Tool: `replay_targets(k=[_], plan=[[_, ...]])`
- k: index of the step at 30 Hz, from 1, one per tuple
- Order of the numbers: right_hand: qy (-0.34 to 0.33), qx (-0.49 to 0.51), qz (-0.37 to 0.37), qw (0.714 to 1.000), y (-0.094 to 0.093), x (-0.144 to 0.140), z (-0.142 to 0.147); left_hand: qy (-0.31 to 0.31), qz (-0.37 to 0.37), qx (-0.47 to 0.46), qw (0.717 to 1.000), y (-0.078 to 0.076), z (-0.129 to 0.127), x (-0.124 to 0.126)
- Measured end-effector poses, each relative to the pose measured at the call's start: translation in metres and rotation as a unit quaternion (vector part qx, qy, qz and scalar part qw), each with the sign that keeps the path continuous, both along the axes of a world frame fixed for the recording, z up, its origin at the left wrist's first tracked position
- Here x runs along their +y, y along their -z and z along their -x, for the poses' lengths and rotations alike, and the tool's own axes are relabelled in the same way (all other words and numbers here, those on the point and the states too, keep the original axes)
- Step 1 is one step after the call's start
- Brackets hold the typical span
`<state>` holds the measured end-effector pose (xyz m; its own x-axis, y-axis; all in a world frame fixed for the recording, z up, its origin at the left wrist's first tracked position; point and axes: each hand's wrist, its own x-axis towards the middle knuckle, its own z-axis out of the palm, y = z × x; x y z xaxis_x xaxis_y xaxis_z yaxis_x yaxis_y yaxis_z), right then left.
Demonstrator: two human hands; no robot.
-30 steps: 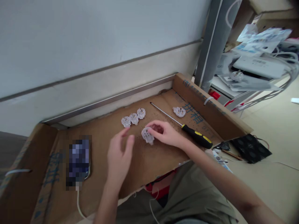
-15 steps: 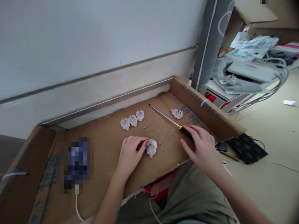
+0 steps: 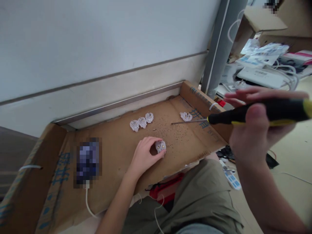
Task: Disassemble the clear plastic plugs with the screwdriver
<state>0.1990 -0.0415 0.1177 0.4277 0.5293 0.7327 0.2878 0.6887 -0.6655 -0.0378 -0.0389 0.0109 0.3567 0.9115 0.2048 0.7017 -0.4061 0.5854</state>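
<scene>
My left hand [image 3: 144, 155] rests on the flattened cardboard [image 3: 117, 152] and pinches a clear plastic plug [image 3: 161, 146] with its metal pins facing up. My right hand [image 3: 255, 126] is raised close to the camera and grips the black and yellow handle of a long screwdriver [image 3: 243, 115]. Its thin shaft points left over the cardboard. Three more clear plugs [image 3: 141, 122] lie in a row further back, and another plug [image 3: 186, 116] lies near the right flap.
A pixelated phone [image 3: 87, 161] with a white cable lies at the cardboard's left. A grey post [image 3: 216, 48] stands at the right, with a shelf of white power strips [image 3: 265, 71] and cables behind it. The wall runs along the back.
My right hand closed on the screwdriver and lifted it off the cardboard toward the camera. My left hand took over the plug and holds it down.
</scene>
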Motion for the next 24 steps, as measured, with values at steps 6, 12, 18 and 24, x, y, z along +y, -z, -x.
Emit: replay_targets(k=[6, 12, 18, 24], plan=[[-0.06, 0.238, -0.07, 0.967, -0.047, 0.021, 0.05, -0.009, -0.009, 0.014, 1.0, 0.003, 0.001, 0.001], [-0.125, 0.197, -0.035, 0.972, -0.027, 0.024, 0.073, -0.02, -0.007, 0.008, 1.0, 0.003, 0.001, 0.0], [-0.123, 0.183, -0.015, 0.975, -0.009, 0.035, 0.07, -0.043, -0.02, -0.018, 0.999, 0.008, 0.002, 0.002], [-0.122, 0.232, -0.087, 0.961, -0.037, 0.026, 0.055, -0.054, -0.003, -0.008, 0.998, 0.009, 0.004, 0.004]])
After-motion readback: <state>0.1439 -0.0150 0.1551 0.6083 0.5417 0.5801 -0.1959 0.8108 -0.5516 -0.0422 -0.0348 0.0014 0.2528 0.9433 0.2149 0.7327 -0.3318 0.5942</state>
